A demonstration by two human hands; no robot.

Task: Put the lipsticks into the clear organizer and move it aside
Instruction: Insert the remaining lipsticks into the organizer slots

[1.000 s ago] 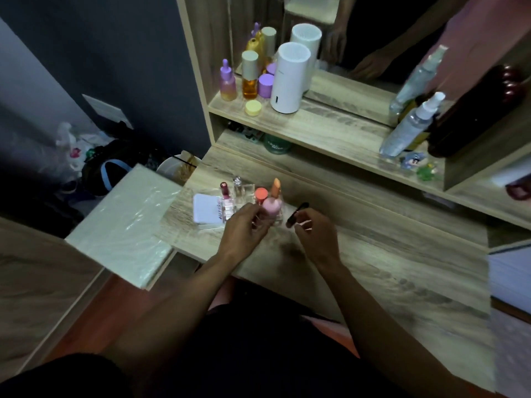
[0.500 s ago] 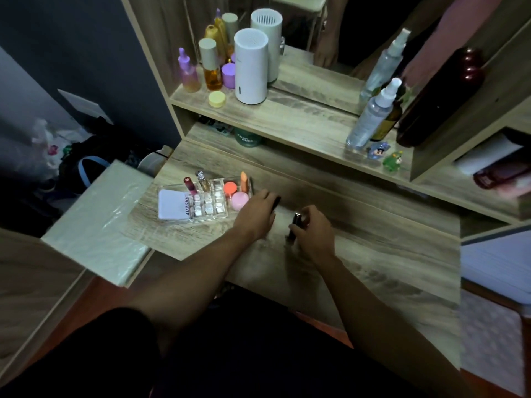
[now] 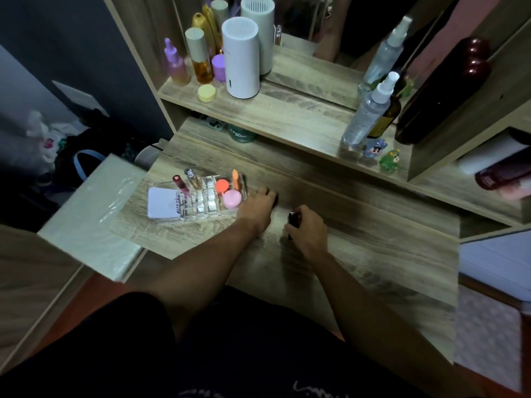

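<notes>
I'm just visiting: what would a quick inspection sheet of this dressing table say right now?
Surface: wooden desk, dimly lit.
Job's things: clear organizer at the desk's left, holding a red lip tint, an orange stick, round pots and a white card; dark lipstick in the right hand.
Clutter: shelf with white cylinder, dropper bottles, spray bottle, small figurines.
Grippers: left hand beside the organizer over a small dark item; right hand closed on the lipstick.
Cables: nothing seen.
Surroundings: mirror, bags on floor at left.
</notes>
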